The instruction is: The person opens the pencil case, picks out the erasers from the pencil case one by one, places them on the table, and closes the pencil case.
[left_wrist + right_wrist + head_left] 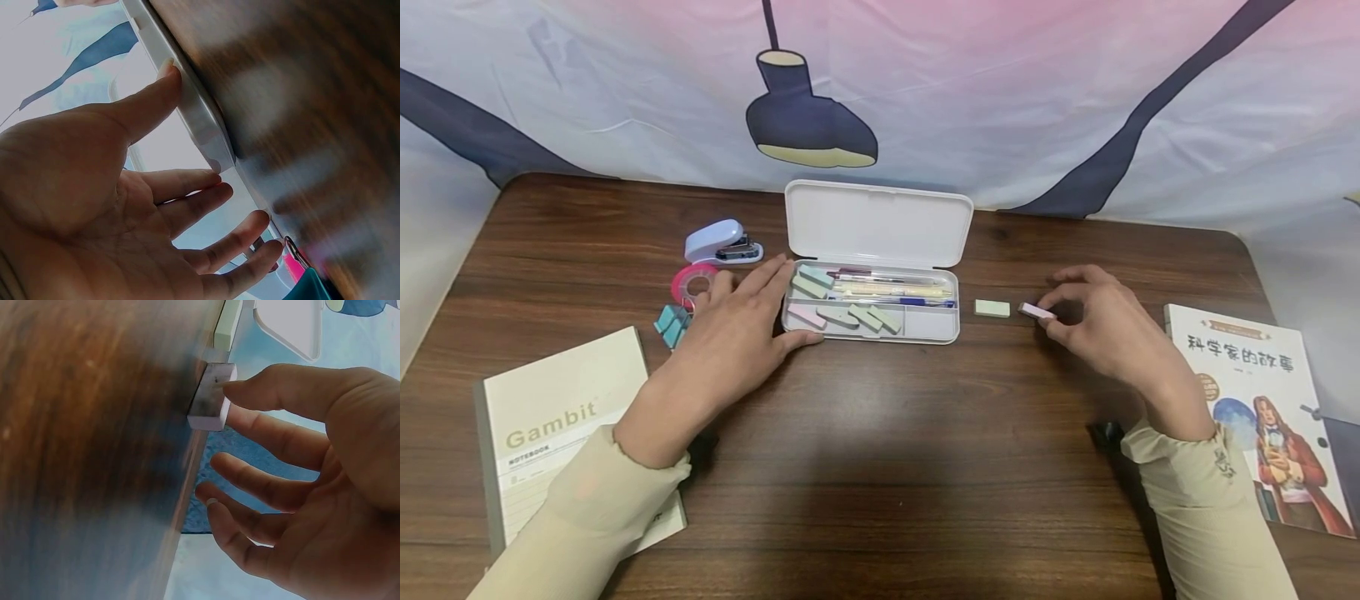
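A white pencil case (930, 328) lies with its lid (880, 223) raised, holding pens (891, 290) and several pastel erasers (808, 287) in its compartments. My left hand (733, 333) rests at the case's left end. In the left wrist view, the thumb (164, 94) touches the front wall and the other fingers spread loosely by the corner. To the right of the case, my right hand (1101, 325) pinches a lilac eraser (211, 400) between thumb and index finger, low at the table. A pale green eraser (992, 308) lies between it and the case.
Left of the case are a lilac stapler (718, 242), a pink tape roll (685, 283) and teal binder clips (670, 323). A notebook (565, 375) lies under the left forearm's side, and a book (1247, 358) sits at the right. A printed curtain (925, 100) hangs behind the table.
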Demonstrator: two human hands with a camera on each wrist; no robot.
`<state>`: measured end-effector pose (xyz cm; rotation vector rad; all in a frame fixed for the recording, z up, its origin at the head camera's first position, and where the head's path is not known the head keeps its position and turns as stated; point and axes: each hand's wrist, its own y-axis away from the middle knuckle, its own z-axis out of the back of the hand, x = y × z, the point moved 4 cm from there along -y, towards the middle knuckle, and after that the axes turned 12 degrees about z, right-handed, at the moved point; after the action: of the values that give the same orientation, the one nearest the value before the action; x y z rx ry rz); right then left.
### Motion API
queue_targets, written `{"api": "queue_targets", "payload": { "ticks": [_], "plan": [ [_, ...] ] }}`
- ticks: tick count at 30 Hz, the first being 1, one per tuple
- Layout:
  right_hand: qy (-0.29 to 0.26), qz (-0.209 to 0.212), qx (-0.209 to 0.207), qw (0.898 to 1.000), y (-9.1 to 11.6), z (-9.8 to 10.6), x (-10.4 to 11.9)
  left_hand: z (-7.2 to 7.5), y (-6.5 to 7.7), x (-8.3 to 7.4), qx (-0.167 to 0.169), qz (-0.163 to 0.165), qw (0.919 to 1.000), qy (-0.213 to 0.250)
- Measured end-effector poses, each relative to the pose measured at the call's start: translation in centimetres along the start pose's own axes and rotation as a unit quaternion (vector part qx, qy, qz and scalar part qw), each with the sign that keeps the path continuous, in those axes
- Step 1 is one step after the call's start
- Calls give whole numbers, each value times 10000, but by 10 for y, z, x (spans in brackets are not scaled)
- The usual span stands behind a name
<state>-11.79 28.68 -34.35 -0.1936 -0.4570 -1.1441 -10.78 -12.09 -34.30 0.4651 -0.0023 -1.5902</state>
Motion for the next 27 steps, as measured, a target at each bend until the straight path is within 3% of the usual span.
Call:
{"api": "queue_targets", "payload": {
  "ticks": [27],
  "plan": [
    [-208, -91, 235, 9995, 0, -1, 4, -1, 0, 0, -4, -6, 10000, -22]
  ]
}}
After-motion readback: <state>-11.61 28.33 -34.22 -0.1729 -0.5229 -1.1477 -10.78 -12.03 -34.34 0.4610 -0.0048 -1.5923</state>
